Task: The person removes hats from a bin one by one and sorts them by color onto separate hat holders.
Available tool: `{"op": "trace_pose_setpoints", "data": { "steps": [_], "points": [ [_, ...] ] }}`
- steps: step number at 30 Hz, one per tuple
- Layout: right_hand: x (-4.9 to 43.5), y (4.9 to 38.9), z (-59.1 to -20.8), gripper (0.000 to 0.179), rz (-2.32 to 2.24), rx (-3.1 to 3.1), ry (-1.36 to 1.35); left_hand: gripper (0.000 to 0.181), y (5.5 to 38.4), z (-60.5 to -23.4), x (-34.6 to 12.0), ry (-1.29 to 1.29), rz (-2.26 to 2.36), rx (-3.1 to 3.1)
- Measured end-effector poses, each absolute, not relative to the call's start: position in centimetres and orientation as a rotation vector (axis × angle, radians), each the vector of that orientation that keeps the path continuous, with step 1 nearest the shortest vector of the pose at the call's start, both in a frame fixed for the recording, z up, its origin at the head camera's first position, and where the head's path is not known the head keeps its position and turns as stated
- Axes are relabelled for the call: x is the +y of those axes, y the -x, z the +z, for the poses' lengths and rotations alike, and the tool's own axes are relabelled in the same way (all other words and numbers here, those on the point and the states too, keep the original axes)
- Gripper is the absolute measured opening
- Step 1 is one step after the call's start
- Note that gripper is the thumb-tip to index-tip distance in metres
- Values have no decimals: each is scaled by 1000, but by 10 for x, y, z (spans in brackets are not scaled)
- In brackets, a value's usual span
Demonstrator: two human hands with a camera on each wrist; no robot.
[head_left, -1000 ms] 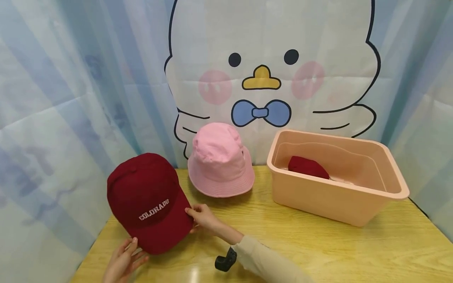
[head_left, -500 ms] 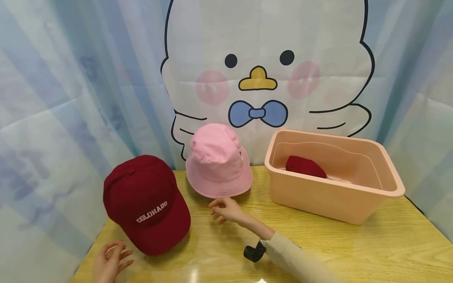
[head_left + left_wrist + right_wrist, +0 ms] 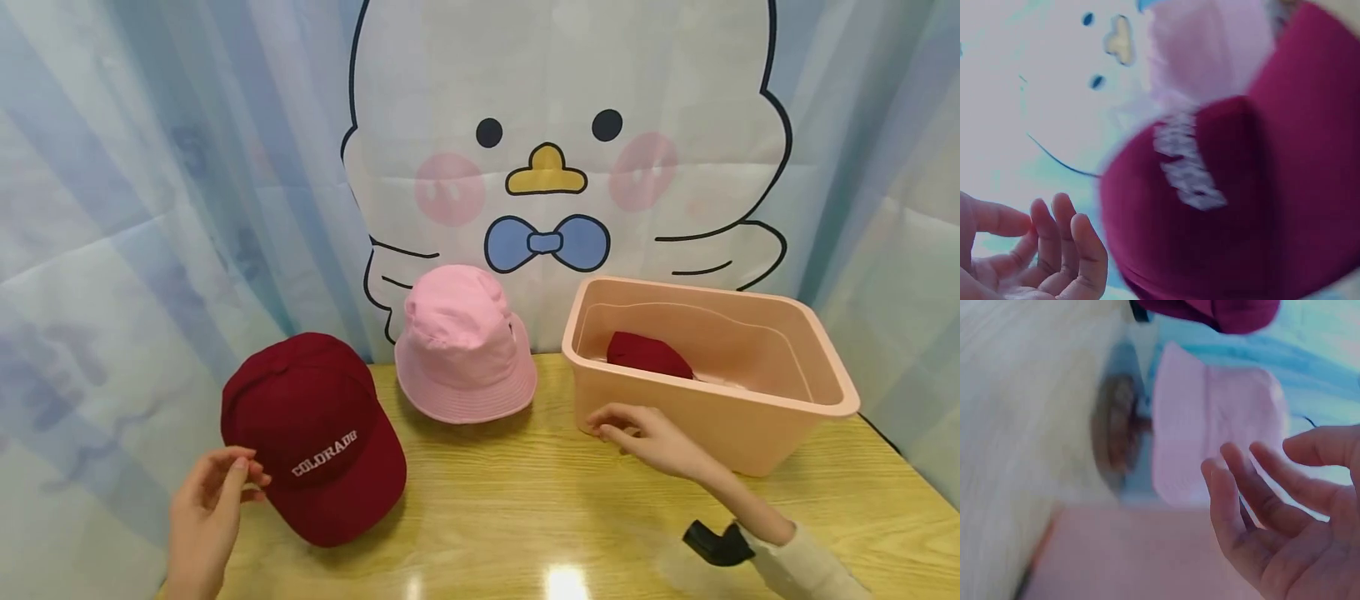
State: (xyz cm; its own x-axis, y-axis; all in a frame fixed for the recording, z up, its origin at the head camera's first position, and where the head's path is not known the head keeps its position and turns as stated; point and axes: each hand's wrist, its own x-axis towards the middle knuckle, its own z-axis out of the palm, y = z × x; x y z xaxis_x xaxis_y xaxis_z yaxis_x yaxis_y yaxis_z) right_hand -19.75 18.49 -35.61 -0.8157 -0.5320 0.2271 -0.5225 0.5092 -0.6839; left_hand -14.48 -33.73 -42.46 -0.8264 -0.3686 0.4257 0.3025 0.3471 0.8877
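Observation:
A dark red baseball cap [image 3: 311, 433] lettered COLORADO stands at the left of the table, brim toward me. Beside its left side is my left hand [image 3: 206, 512], fingers loosely bent and holding nothing; the left wrist view shows a gap between the fingertips and the cap [image 3: 1147, 237]. My right hand [image 3: 652, 437] hovers before the peach bin [image 3: 675, 417], loosely curled, with nothing in it. Between cap and bin sits a pink bucket hat [image 3: 465, 350]. Inside the bin lies a dark red cloth item [image 3: 648, 354], partly hidden by the front wall.
In the right wrist view a brown, blurred stand base [image 3: 1116, 425] shows under the pink hat. The wooden table [image 3: 480, 517] spans the front. A curtain [image 3: 112, 250] with a cartoon figure hangs behind. A black wrist camera mount [image 3: 718, 543] sits on the right forearm.
My right hand has let go of the cap's brim and travelled right to the bin's front. My left hand has also come off the brim, shifting left and then up along the cap's side.

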Motion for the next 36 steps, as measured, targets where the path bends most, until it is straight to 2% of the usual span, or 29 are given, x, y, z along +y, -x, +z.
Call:
{"op": "trace_pose_setpoints", "data": {
  "steps": [4, 6, 7, 11, 17, 20, 25, 28, 36],
  "points": [
    [222, 180, -339, 18, -1183, 2871, 975, 12, 119, -329, -254, 105, -1440, -2027],
    [238, 175, -332, 17, -1179, 2944, 974, 12, 112, -296, -216, 196, -1412, -2035],
    [246, 173, -328, 18, -1191, 2968, 972, 13, 114, -291, -207, 259, -1401, -2048],
    [277, 172, -317, 19, -1244, 3103, 936, 11, 132, -283, -173, 527, -1308, -2140],
    [317, 179, -310, 18, -1242, 3401, 542, 8, 172, -277, -120, 843, -1233, -2213],
    [331, 190, -315, 24, -1087, 3525, 359, 10, 192, -272, -92, 965, -1184, -2282],
    [341, 204, -328, 47, -638, 3519, 85, 12, 223, -267, -46, 1046, -892, -2358],
    [343, 205, -332, 58, -518, 3446, -4, 13, 243, -268, -18, 1077, -640, -2346],
    [344, 205, -331, 59, -455, 3373, 1, 21, 301, -286, 57, 1169, -64, -2500]
  ]
}}
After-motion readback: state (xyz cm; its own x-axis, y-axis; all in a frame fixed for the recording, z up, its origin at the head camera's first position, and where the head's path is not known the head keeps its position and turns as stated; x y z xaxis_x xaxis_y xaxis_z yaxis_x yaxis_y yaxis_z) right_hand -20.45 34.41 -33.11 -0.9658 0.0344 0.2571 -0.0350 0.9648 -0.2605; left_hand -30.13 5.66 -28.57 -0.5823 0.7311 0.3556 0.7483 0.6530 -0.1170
